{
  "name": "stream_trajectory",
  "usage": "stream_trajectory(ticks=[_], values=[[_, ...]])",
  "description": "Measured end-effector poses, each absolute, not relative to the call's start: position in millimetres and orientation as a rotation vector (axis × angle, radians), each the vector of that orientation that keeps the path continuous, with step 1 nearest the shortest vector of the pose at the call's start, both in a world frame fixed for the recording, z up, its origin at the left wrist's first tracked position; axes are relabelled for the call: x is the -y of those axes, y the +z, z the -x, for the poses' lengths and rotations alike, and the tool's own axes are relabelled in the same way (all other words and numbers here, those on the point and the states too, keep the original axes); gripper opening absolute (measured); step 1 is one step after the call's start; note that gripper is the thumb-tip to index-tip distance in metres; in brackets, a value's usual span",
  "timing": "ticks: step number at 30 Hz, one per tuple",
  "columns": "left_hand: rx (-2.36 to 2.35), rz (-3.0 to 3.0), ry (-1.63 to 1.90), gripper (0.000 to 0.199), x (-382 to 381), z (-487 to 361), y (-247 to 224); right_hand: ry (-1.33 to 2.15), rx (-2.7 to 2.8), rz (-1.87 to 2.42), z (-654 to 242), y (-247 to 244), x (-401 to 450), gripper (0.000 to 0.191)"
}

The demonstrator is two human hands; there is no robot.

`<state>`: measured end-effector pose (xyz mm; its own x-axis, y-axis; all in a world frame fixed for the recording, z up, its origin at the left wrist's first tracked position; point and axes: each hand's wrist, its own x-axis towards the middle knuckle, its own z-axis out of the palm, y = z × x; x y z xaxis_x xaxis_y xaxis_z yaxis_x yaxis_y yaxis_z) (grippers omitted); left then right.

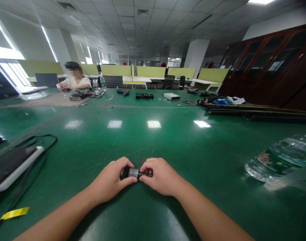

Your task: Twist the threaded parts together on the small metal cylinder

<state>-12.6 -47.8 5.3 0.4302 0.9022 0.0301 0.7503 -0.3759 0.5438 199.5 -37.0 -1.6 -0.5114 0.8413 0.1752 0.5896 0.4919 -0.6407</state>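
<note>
Just above the green table, or lying on it, is a small grey metal cylinder with a thin dark shaft (133, 172); its exact kind I cannot make out. Around the wide cylindrical end, my left hand (112, 180) is closed, thumb in front and fingers behind. My right hand (160, 175) pinches the narrow shaft, which looks ridged and points to the right. The shaft's far end is partly hidden by the right fingers. Both hands are close together, their fingertips almost meeting over the part.
A phone-like device (12, 164) with a black cord lies at left; a water bottle (281, 157) is at right. Farther back on the table (168, 140) are a power drill (124, 92), a black tray-like part (144, 96) and dark strips (243, 112). Another person (74, 78) sits at far left.
</note>
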Motion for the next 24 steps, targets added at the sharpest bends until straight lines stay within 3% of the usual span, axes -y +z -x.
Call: stream_trajectory(ticks=[24], values=[[-1.397,-2.19,0.459,0.022,46.3,15.7,3.8,0.753,2.309,1.26,-220.1,4.0,31.9,0.007]])
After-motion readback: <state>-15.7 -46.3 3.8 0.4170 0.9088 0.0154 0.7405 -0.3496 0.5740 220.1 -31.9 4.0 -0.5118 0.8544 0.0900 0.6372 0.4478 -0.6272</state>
